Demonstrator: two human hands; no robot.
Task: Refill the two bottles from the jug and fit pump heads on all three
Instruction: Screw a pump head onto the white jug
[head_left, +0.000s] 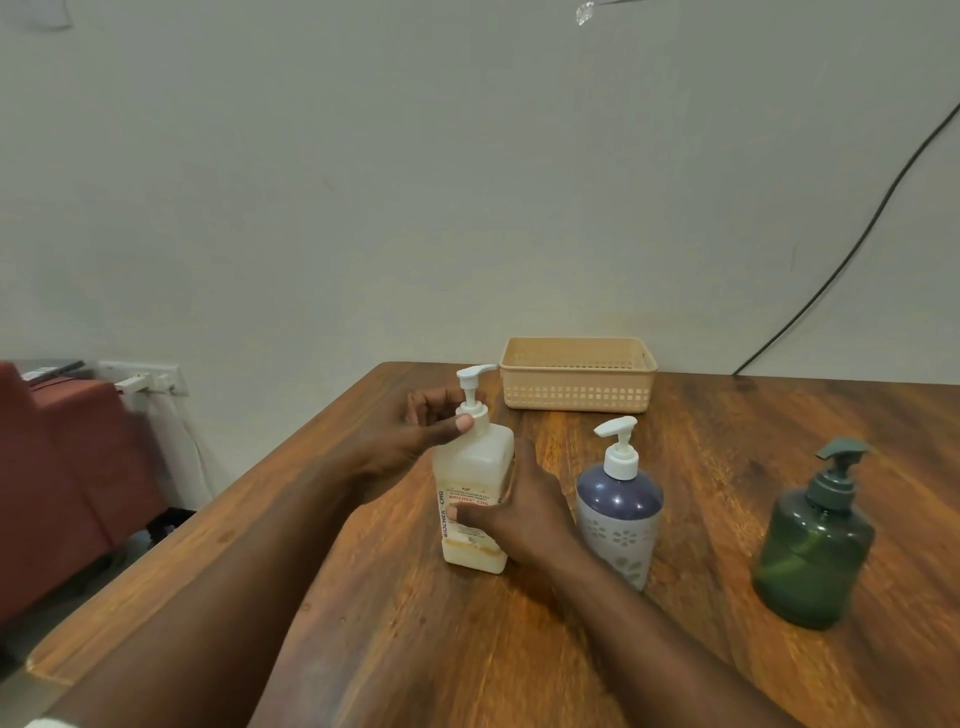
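A wooden table (675, 649) fills the lower half of the view, running up to a pale wall. At about twelve o'clock on the table, against the wall, sits an open peach basket (576, 387), too shallowly seen to tell if anything lies inside. Three containers stand upright across the middle of the table, each with a pump head on top. At three o'clock, well apart from the others, is a squat green bottle (813, 556) with a dark pump. Nearer the centre is a purple bottle (618, 514) with a flower pattern and a white pump. Just beside it, toward nine o'clock, stands the jug (475, 499), a square translucent container with a printed label and only a shallow layer of pale liquid at its base, which suggests its contents have largely gone into the two bottles. The person's right hand (519, 512) wraps the jug's body, thumb across the label, apparently to stop it turning. The left hand (415, 431), coming in from nine o'clock, pinches the collar of the jug's white pump head (475, 395) between thumb and curled fingers, a grip suited to twisting it tight. With pumps visible on all three, the task looks close to finished, this collar likely being the last fitting.
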